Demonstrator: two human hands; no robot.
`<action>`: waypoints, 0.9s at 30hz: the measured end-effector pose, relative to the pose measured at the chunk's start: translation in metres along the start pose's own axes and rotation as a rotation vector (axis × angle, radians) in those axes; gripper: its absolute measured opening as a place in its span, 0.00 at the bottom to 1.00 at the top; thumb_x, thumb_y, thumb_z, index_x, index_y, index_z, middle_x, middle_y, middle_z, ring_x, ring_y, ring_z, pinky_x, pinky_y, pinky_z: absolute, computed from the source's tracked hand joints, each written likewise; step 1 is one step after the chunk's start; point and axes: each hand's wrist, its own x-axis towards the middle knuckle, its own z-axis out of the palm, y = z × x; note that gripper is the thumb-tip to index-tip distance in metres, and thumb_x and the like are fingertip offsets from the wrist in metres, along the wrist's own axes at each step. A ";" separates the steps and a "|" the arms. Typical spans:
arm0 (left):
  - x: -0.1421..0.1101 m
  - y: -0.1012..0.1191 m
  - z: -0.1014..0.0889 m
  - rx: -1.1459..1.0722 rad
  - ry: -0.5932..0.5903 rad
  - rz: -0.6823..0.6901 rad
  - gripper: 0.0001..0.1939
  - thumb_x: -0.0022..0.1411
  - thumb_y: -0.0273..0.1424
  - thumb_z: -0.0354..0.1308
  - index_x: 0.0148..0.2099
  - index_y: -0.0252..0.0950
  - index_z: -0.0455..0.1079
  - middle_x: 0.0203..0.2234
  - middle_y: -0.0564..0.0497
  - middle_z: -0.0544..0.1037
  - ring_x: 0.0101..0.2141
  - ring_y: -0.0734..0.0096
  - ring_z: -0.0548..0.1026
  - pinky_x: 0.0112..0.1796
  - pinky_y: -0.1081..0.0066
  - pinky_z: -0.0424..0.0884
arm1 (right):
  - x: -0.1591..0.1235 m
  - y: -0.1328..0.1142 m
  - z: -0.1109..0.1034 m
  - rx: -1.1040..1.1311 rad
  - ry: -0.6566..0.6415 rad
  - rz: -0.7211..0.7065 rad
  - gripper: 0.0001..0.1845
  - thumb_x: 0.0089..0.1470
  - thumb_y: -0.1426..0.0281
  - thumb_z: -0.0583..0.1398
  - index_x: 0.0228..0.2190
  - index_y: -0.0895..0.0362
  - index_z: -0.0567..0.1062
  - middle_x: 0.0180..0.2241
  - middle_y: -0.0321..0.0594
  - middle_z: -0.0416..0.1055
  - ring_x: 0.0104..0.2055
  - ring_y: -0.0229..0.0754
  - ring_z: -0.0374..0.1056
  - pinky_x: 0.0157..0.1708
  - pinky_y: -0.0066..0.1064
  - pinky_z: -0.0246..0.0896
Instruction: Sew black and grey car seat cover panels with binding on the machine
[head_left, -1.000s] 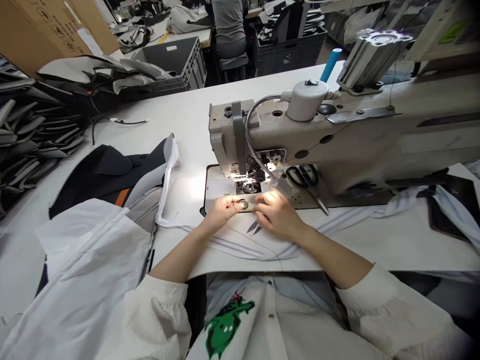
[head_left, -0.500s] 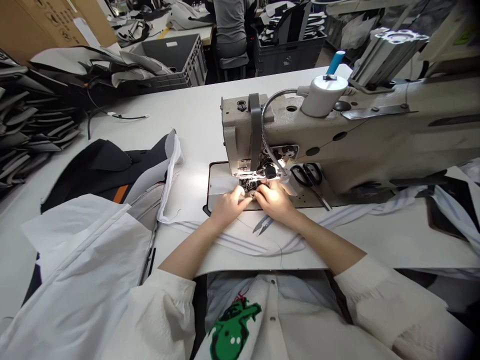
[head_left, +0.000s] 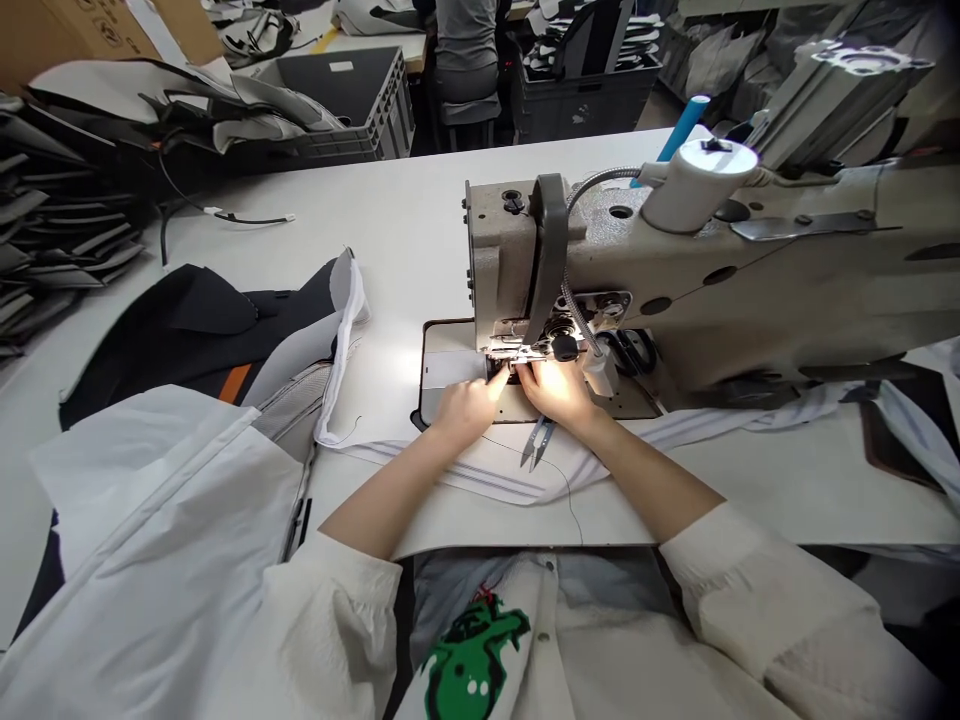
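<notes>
My left hand is at the needle area of the sewing machine, index finger reaching in under the presser foot and the other fingers curled. Whatever its fingertips hold, if anything, is too small to make out. Close beside it, my right hand is closed under the machine's bright lamp, its fingertips hidden by glare and the machine head. Thread snips stick out from beneath its palm, blades towards me, handles covered. Below both hands a white strip with grey stripes runs along the table, a dark loose thread lying over it.
Black-handled scissors lie partly hidden behind the lamp. Left, a dark and white fabric piece with an orange tab spreads over the table. Stacked cut pieces, a grey crate and a seated person are farther back.
Both hands have moved deeper under the machine head. The snips have turned with my right hand, blades now pointing more straight towards me. The view has shifted, so the machine appears farther right.
</notes>
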 end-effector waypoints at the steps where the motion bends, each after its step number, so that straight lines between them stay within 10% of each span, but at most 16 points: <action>1: 0.000 0.000 -0.001 0.001 -0.003 0.000 0.31 0.58 0.21 0.45 0.64 0.43 0.56 0.27 0.45 0.73 0.30 0.61 0.74 0.36 0.67 0.67 | -0.003 -0.001 -0.004 -0.017 0.002 0.035 0.18 0.62 0.66 0.47 0.43 0.60 0.72 0.37 0.51 0.72 0.43 0.54 0.66 0.46 0.43 0.58; 27: -0.005 0.010 -0.011 0.164 -0.048 -0.028 0.26 0.63 0.25 0.45 0.61 0.49 0.59 0.33 0.49 0.77 0.33 0.62 0.77 0.35 0.68 0.69 | -0.020 -0.026 -0.021 -0.257 -0.117 0.093 0.22 0.62 0.62 0.49 0.54 0.54 0.68 0.43 0.53 0.69 0.44 0.53 0.63 0.42 0.42 0.57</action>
